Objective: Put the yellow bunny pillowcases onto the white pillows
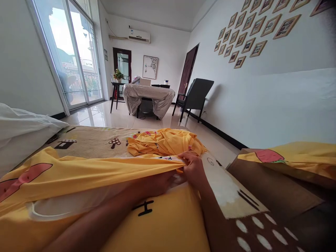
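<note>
A yellow fabric cover (105,170) with red printed shapes is stretched across the front, its opening gaping toward me. Inside the gap shows a whitish inner piece (78,200). My right hand (193,168) is closed, pinching the cover's edge at the right end of the opening. Through the gap reaches my left hand (165,182), partly under the cloth, its fingers curled against whitish material; what they grip is hidden. Below my wrists lies a smooth yellow part with a black letter H (145,208).
Crumpled yellow cloth (168,141) lies beyond my hands on a patterned beige blanket (91,140). A cardboard box (273,185) with yellow cloth over it stands at right. White netting (23,133) hangs at left. Farther off are a covered table (148,91) and a dark chair (195,92).
</note>
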Demonstrator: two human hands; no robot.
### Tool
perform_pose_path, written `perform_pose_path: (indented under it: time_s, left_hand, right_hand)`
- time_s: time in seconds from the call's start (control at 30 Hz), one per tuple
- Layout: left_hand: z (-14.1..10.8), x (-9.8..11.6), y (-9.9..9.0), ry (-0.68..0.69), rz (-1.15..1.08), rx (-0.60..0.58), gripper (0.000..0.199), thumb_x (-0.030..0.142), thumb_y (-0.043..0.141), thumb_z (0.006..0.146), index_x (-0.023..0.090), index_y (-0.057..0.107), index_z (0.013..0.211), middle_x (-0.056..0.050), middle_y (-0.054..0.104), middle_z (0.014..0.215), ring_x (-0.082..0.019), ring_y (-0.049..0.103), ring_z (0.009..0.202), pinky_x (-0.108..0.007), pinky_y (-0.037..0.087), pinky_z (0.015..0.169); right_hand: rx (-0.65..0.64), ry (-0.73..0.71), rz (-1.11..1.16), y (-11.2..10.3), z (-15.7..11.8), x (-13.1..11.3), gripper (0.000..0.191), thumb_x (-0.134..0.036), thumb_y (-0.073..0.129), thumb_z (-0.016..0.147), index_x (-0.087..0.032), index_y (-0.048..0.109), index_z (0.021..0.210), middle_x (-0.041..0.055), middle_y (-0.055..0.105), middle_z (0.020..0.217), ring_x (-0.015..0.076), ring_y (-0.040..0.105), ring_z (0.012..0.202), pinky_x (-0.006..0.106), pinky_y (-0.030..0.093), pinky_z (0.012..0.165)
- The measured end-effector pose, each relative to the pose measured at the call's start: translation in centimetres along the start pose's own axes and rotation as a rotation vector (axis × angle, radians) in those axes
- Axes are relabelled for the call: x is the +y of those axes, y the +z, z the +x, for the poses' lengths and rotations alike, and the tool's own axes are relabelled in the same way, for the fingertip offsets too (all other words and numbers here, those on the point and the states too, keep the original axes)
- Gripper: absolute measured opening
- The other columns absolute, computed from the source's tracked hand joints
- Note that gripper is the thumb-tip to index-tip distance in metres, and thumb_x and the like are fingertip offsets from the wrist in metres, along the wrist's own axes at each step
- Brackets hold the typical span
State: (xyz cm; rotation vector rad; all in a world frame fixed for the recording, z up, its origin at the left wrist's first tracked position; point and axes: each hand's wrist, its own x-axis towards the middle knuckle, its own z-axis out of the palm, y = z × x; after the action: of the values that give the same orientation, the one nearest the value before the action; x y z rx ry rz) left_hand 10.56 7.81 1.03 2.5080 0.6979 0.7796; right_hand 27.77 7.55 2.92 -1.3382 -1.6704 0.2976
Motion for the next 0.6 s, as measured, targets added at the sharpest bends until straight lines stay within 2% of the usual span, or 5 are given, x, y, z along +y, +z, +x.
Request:
perform_pose_path:
  time_s: [0.13,0.27,0.47,0.6]
  left_hand:
    - [0.5,0.6,-0.3,0.018,0.012,-0.067,0.021,0.028,0.042,0.093,0.021,0.060,0.103,-0.005,0.061,0.119,-0.021,0.054,0.108,-0.034,0.041,0.100]
    - [0.8,0.9,-0.3,0.041,0.011,-0.065,0.020,0.026,0.041,0.093,0.019,0.059,0.096,-0.006,0.062,0.114,-0.020,0.056,0.101,-0.033,0.043,0.096]
    - [0.7,-0.2,0.5,-0.027,0.041,-0.031,0.034,0.034,0.037,0.095,0.023,0.055,0.121,-0.007,0.054,0.133,-0.024,0.049,0.120,-0.041,0.034,0.109]
    - [0.4,-1.1,1.0,-0.078,0.024,-0.036,0.041,0.038,0.034,0.096,0.025,0.049,0.132,-0.005,0.047,0.142,-0.025,0.044,0.128,-0.043,0.029,0.114]
  right_hand:
    - [-0.056,0.007,0.110,0.2,-0.1,0.2,0.036,-0.015,0.045,0.055,-0.017,0.073,0.077,0.0031,0.071,0.078,0.0186,0.062,0.076,0.026,0.048,0.070]
    - [-0.100,0.010,0.208,0.2,-0.3,0.0,0.032,-0.017,0.049,0.058,-0.016,0.074,0.078,0.0030,0.072,0.079,0.0182,0.063,0.076,0.025,0.048,0.068]
    - [-0.178,0.095,0.243,0.3,-0.3,0.3,0.035,-0.017,0.050,0.059,-0.015,0.073,0.085,0.0023,0.072,0.076,0.0179,0.064,0.072,0.024,0.048,0.063]
    - [-0.156,0.079,0.195,0.5,-0.3,0.5,0.036,-0.014,0.048,0.058,-0.016,0.072,0.086,0.0012,0.071,0.078,0.0166,0.064,0.073,0.023,0.048,0.066]
